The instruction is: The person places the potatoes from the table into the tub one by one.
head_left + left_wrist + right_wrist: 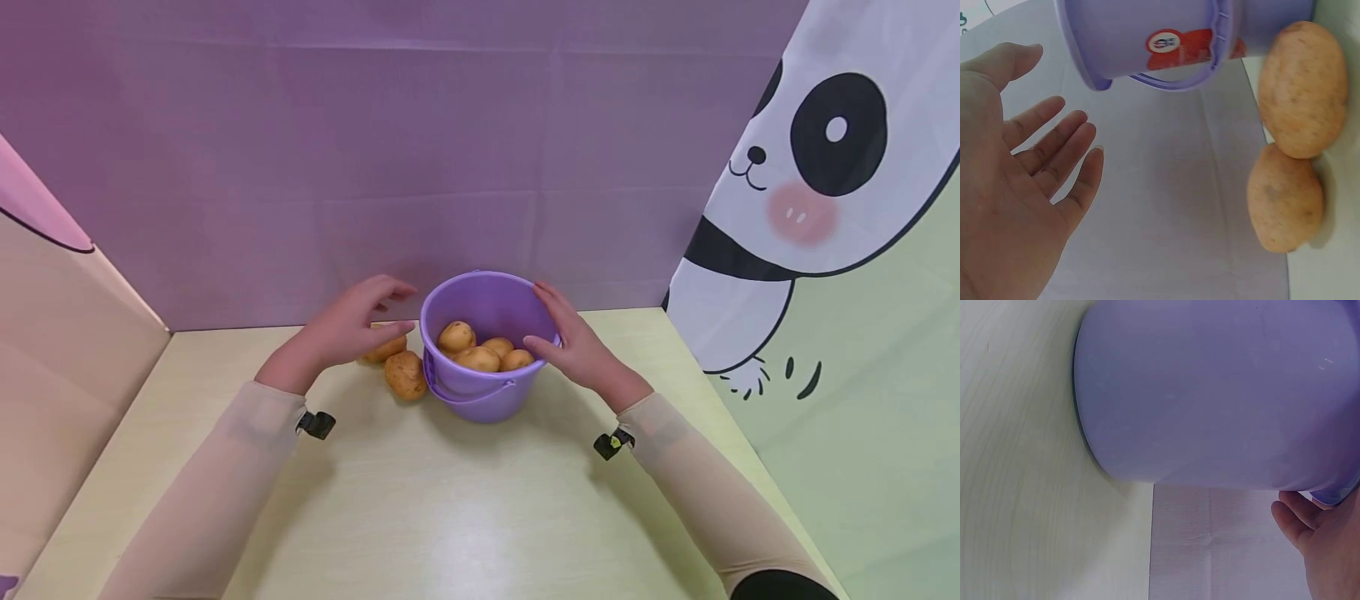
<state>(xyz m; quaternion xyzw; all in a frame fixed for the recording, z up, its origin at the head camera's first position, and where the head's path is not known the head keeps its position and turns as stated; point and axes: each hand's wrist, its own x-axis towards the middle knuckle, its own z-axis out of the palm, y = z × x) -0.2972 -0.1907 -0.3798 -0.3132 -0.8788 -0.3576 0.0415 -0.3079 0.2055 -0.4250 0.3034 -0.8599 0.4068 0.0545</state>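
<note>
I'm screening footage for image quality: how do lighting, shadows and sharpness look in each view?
Head view: pale glare on the light wood-grain table, soft shadows around the purple plastic bucket; left wrist view: scene turned sideways, flat light, brown oval potatoes fairly clear; right wrist view: also sideways, the bucket's wall soft and nearly featureless, small glints towards the upper right.

1 red label on the purple bucket, with a round red-and-white emblem, its lettering illegible.
</note>
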